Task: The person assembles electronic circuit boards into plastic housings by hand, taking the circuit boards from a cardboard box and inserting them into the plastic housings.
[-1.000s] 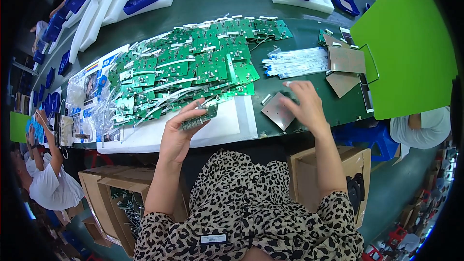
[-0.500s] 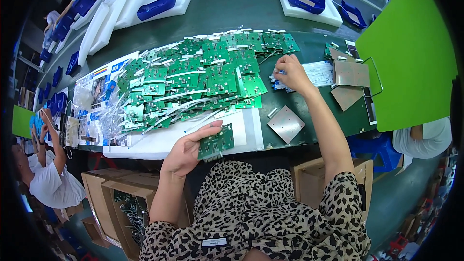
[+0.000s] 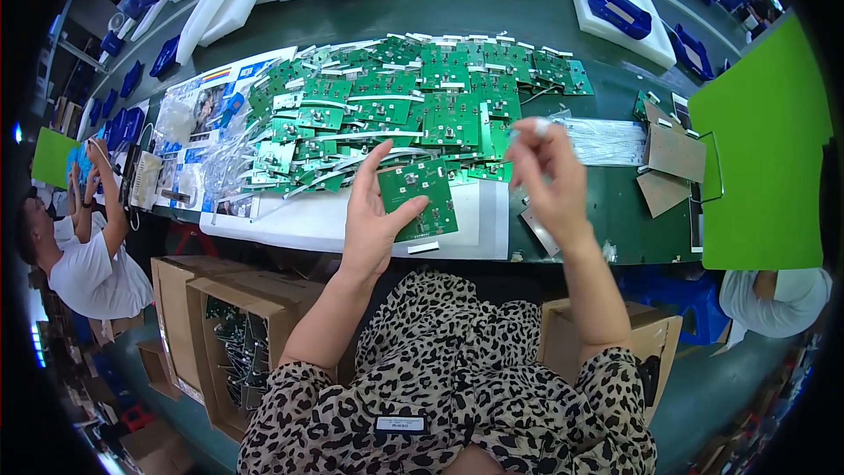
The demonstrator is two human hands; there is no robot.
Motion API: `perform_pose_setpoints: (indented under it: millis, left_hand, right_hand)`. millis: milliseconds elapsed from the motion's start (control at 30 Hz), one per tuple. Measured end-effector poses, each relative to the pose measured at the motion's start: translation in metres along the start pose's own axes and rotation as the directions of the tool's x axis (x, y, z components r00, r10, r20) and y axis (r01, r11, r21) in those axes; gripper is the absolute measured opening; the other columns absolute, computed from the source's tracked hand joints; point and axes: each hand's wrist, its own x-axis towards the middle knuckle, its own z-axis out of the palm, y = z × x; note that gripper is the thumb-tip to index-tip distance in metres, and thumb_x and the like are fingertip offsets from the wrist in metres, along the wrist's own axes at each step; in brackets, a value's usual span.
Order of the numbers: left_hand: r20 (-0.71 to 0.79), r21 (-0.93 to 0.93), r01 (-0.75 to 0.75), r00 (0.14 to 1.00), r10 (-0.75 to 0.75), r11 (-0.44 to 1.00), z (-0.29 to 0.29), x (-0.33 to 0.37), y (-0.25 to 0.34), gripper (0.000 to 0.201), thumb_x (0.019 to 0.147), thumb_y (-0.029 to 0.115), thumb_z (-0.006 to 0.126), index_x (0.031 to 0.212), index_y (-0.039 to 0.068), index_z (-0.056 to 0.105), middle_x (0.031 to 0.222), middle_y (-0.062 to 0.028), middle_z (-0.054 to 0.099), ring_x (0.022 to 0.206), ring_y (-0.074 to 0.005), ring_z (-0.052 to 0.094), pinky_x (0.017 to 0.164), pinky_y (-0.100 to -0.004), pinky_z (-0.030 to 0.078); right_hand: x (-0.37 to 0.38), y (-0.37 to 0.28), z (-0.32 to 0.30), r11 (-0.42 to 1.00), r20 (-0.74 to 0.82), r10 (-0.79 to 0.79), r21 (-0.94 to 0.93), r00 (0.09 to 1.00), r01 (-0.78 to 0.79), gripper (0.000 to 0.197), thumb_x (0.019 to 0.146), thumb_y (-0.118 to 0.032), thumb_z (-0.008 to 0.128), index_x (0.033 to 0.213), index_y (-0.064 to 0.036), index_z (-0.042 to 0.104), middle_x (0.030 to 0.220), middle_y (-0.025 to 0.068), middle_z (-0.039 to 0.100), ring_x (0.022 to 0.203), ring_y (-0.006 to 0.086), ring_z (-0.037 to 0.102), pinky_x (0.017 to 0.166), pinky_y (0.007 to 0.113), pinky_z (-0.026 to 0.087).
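My left hand (image 3: 367, 224) grips a green circuit board (image 3: 411, 178) by its left side, thumb lying over its face. A white connector (image 3: 424, 248) shows at the board's lower edge. To the right, my right hand (image 3: 552, 183) is raised over the bench with thumb and fingers pinched together. A small white bit shows at its fingertips, too blurred to name. Behind both hands spreads a large heap of green circuit boards (image 3: 450, 116) with white ribbon cables. A bare square board (image 3: 538, 227) lies partly hidden beneath my right hand.
A clear bag of white cables (image 3: 607, 142) lies right of the heap, beside stacked tan boards (image 3: 675, 154) and an upright lime-green panel (image 3: 760, 149). Blue trays (image 3: 620, 13) rest on white foam at the back. A cardboard box (image 3: 237, 334) stands below the bench; a co-worker (image 3: 92, 255) sits at left.
My right hand has come back from beside the cable bag toward the board. My left hand has lifted and turned the board, its face now more toward me. The view has shifted.
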Motion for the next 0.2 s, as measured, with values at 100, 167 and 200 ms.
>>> perform_pose_setpoints:
  millis: [100,167,200]
  left_hand:
    - [-0.004,0.066,-0.051,0.999,0.051,0.997,-0.003,-0.003,-0.012,0.061,0.071,-0.009,0.064,0.124,0.0,0.036,0.113,-0.0101,0.045,0.1,-0.0138,0.05,0.085,-0.0262,0.044]
    - [-0.002,0.065,-0.066,0.998,0.066,0.996,-0.005,-0.008,-0.015,0.06,0.072,-0.009,0.063,0.124,0.001,0.036,0.113,-0.0098,0.045,0.101,-0.0139,0.049,0.085,-0.0253,0.044]
    - [0.006,0.059,-0.08,0.997,0.079,0.995,-0.004,-0.01,-0.016,0.059,0.073,-0.008,0.063,0.125,0.001,0.036,0.113,-0.0094,0.045,0.102,-0.0139,0.049,0.084,-0.0244,0.043]
  right_hand:
    - [-0.016,0.0,0.024,0.945,0.049,-0.267,-0.183,0.962,0.272,0.018,0.08,0.008,0.05,0.094,-0.0011,0.056,0.079,0.0091,0.057,0.059,0.0117,0.055,0.046,0.022,0.041]
    - [-0.023,0.004,0.033,0.935,0.098,-0.266,-0.217,0.959,0.281,0.02,0.079,0.007,0.052,0.097,-0.002,0.055,0.082,0.008,0.057,0.058,0.0108,0.054,0.046,0.023,0.04]
    - [-0.027,-0.006,0.035,0.962,0.106,-0.129,-0.226,0.986,0.151,0.022,0.079,0.005,0.054,0.099,-0.003,0.055,0.088,0.0077,0.058,0.06,0.0158,0.056,0.047,0.024,0.042]
